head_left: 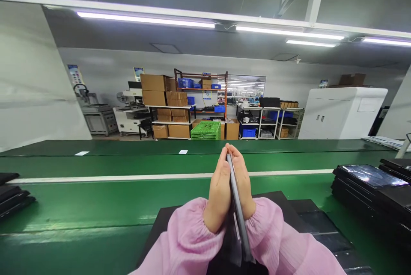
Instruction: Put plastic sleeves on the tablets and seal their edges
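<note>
A thin, flat grey device (236, 198), seen edge-on and about tablet-sized, stands upright between my palms. My left hand (219, 191) presses on one face and my right hand (243, 187) on the other, fingertips meeting over the far edge. Its faces are hidden, so I cannot tell its exact kind. Loose, dark, see-through film (233, 245) hangs at its near end. Both of my forearms are in pink sleeves. Below the hands lies a black sheet or pad (167, 223) on the green work surface (96, 200).
Black flat panels are stacked at the right (369, 185), the top one glossy; another black stack (14, 200) sits at the left edge. Dark flat pieces (324, 228) lie right of the pad. White labels (183, 152) lie farther back. Shelves and cartons (154, 89) stand beyond.
</note>
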Tool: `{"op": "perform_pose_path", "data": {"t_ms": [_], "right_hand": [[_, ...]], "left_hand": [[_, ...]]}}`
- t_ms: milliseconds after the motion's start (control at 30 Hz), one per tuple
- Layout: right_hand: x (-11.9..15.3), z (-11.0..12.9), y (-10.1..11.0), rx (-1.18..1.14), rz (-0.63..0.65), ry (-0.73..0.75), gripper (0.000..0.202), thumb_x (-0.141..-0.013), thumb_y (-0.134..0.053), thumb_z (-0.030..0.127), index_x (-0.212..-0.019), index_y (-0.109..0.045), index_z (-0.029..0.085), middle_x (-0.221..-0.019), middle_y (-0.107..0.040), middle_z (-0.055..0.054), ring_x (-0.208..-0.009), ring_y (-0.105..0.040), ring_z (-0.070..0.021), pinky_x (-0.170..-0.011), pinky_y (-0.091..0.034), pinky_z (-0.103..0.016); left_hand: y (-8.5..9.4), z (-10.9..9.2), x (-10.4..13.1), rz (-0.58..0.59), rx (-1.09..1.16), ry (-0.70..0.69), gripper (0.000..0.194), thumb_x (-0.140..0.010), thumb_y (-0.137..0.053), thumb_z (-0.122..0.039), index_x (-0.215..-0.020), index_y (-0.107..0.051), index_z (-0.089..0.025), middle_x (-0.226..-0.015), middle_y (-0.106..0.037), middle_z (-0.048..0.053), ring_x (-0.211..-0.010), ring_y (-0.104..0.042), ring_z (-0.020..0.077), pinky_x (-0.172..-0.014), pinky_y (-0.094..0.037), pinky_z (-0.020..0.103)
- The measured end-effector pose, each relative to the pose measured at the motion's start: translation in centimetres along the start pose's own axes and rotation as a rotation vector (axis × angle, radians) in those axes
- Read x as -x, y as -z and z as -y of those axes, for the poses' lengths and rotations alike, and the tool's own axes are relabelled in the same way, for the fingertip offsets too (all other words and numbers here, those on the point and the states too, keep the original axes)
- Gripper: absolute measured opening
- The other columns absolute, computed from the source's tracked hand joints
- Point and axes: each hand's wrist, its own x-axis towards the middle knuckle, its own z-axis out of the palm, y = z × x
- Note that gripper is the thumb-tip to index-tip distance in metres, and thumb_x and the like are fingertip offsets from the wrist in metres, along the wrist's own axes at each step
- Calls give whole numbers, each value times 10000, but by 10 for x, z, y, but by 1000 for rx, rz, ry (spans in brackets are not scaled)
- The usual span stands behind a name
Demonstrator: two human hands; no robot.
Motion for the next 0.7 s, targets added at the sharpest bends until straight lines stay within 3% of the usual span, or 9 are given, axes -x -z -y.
{"op": "perform_pose_path", "data": {"t_ms": [67,167,233,300,333,400,533,600,700], "right_hand": [[5,-10,5,12,27,26,424,-910,-401,491,-1235,-473,229,-1326,-466,-60,-1239,-411,-205,-1051,-356,-394],[27,-36,26,173,191,214,435,-945,-341,412,-1356,-355,269,-1441,-321,-26,-1315,-300,-220,-1090,-292,-442],[40,-52,39,288,316,356,438,-929,-391,383,-1358,-364,298,-1446,-315,-3,-1322,-286,-233,-1106,-249,-467],[44,-58,43,282,271,348,413,-922,-405,382,-1323,-425,285,-1428,-349,-13,-1311,-308,-242,-1106,-242,-483],[42,-56,40,262,216,303,409,-910,-427,394,-1300,-457,272,-1414,-373,-21,-1308,-315,-243,-1110,-235,-481],[35,-45,30,229,113,189,404,-909,-426,394,-1281,-479,246,-1389,-411,-39,-1292,-346,-235,-1105,-257,-465],[23,-25,14,111,-8,-153,409,-899,-429,378,-1260,-491,197,-1326,-488,-64,-1205,-467,-201,-1051,-376,-370],[22,-27,14,64,-46,-259,434,-854,-492,409,-1221,-524,180,-1295,-518,-71,-1187,-485,-202,-1042,-389,-337],[24,-37,19,61,-57,-269,453,-829,-526,445,-1205,-540,194,-1286,-526,-70,-1183,-488,-209,-1044,-387,-340]], "left_hand": [[10,16,2,18,-38,-43,556,-909,-333,-430,-1390,-328,-150,-1465,-302,87,-1350,-250,213,-1135,-186,367],[34,51,13,114,-215,-394,552,-919,-306,-437,-1433,-198,-269,-1526,-113,15,-1387,-90,233,-1143,-108,409],[46,68,17,176,-342,-637,525,-932,-262,-406,-1436,-154,-309,-1534,-22,-31,-1392,-21,237,-1143,-66,420],[49,71,15,151,-412,-738,497,-942,-252,-329,-1431,-161,-332,-1533,-26,-49,-1392,-19,236,-1139,-27,449],[46,66,12,125,-408,-722,489,-942,-261,-294,-1424,-190,-337,-1531,-67,-44,-1392,-44,235,-1138,-21,461],[35,52,3,77,-339,-552,463,-941,-279,-286,-1403,-277,-315,-1510,-191,-10,-1382,-133,222,-1143,-62,447],[13,34,-7,-31,-93,14,534,-919,-285,-419,-1367,-367,-140,-1437,-361,90,-1330,-300,192,-1127,-224,339],[10,38,-7,-56,-34,125,562,-904,-311,-432,-1359,-366,-107,-1441,-350,98,-1333,-294,183,-1131,-212,325],[13,50,-6,-46,-28,164,560,-902,-316,-423,-1356,-357,-98,-1449,-336,97,-1340,-278,166,-1142,-171,318]]}}
